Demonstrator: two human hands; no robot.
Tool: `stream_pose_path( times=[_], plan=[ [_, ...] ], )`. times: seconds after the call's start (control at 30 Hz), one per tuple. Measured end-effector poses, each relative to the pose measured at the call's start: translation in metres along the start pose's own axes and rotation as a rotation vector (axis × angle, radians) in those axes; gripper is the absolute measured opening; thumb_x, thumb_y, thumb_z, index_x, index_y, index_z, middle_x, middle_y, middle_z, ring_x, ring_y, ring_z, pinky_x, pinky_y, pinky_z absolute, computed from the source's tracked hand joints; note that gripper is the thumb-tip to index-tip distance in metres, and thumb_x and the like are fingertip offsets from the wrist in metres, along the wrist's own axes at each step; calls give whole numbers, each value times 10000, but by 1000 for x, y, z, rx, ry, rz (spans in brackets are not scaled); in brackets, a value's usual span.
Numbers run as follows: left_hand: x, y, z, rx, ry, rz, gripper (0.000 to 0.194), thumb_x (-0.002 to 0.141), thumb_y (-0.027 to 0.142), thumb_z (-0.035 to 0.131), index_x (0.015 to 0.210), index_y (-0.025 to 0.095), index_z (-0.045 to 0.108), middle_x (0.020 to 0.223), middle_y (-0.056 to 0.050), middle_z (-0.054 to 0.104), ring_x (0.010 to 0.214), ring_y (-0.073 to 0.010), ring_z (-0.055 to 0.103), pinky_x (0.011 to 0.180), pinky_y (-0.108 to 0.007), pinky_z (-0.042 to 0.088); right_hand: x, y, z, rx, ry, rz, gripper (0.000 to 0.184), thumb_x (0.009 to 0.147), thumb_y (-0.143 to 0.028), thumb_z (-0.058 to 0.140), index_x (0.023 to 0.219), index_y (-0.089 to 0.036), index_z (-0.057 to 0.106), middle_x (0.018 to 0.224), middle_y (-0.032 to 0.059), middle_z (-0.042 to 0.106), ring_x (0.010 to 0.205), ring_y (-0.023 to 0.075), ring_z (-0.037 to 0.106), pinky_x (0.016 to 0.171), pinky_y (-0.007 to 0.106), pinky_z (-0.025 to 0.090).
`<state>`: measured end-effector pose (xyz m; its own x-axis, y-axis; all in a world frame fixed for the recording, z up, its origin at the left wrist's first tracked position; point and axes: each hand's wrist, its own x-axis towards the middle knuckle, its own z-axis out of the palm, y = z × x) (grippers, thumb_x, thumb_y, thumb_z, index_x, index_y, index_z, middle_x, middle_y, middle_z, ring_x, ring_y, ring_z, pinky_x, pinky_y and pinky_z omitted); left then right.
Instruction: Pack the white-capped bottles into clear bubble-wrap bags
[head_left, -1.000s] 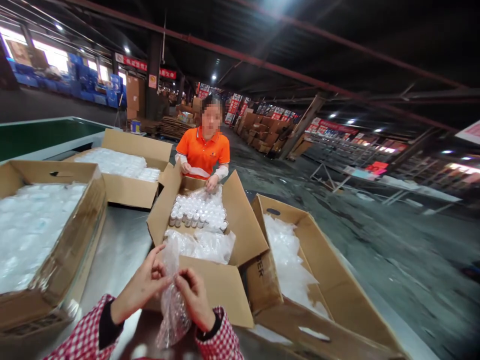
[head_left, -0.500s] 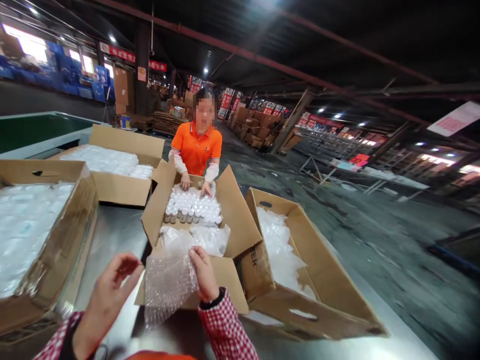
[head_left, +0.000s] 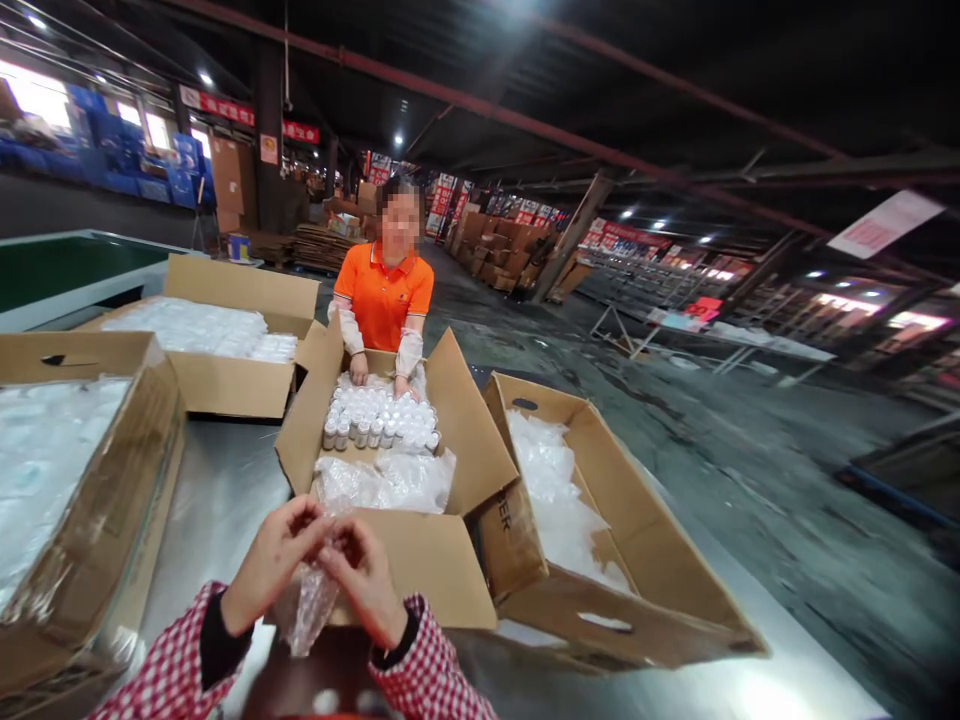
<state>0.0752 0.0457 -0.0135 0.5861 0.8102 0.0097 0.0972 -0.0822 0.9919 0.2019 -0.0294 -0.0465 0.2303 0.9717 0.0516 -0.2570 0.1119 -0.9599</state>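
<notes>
The left hand (head_left: 276, 563) and the right hand (head_left: 365, 580) are both closed on a small bubble-wrap bag (head_left: 309, 600), pinching its top together; the bag hangs above the near edge of the metal table (head_left: 225, 490). Just behind them is an open carton (head_left: 420, 565) with white-capped bottles (head_left: 379, 418). At its far side, a co-worker (head_left: 382, 300) rests both hands on the bottles.

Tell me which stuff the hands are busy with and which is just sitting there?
In use: left hand and right hand pinching the bubble wrap bag; middle box of small bottles.

Sitting there: left box, back box, right box.
</notes>
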Motion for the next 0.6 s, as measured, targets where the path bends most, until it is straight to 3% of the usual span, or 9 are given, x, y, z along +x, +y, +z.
stream_pose_path(
  times=[0.1,0.17,0.27,0.33,0.43,0.53,0.6],
  plan=[
    [-1,7,-8,83,110,10,326,807,496,548,711,188,501,646,40,505,616,-128,503,585,-227,412,9,0,-4,82,-30,35,321,704,-451,740,758,-167,601,655,-28,569,573,96,491,588,237,390],
    [-2,8,-18,140,220,13,346,786,528,554,722,194,493,701,23,545,647,-137,528,609,-235,431,19,1,-11,126,16,57,324,702,-451,743,740,-169,587,609,-53,520,514,75,450,536,218,379],
    [-1,4,-33,218,304,63,341,764,508,549,901,197,523,911,-40,615,818,-197,602,741,-306,493,33,1,-22,156,79,56,352,674,-468,759,724,-173,575,586,-68,478,477,64,420,485,205,387],
    [0,-1,-35,364,296,157,398,809,450,476,1122,207,511,1068,-74,586,955,-231,590,842,-375,484,42,-1,-28,151,37,80,380,647,-493,771,736,-173,587,581,-68,490,463,64,424,465,204,386],
    [5,-8,-29,579,204,225,494,868,454,408,1318,253,445,1093,-73,515,833,-204,591,800,-393,501,55,-10,-39,86,-164,157,398,620,-501,788,755,-166,621,597,-59,537,469,58,443,472,199,373],
    [17,-13,-21,597,136,127,521,783,596,535,1171,253,589,1024,-56,504,661,-161,585,687,-351,536,66,-25,-50,-35,-439,243,390,615,-495,790,764,-162,650,644,-49,581,539,58,490,547,197,401],
    [26,-13,-21,495,125,59,558,721,643,575,1084,223,624,1026,-72,544,664,-177,608,643,-334,550,73,-32,-56,-87,-611,314,411,604,-509,784,778,-159,660,693,-32,614,608,77,548,637,221,448]
  ],
)
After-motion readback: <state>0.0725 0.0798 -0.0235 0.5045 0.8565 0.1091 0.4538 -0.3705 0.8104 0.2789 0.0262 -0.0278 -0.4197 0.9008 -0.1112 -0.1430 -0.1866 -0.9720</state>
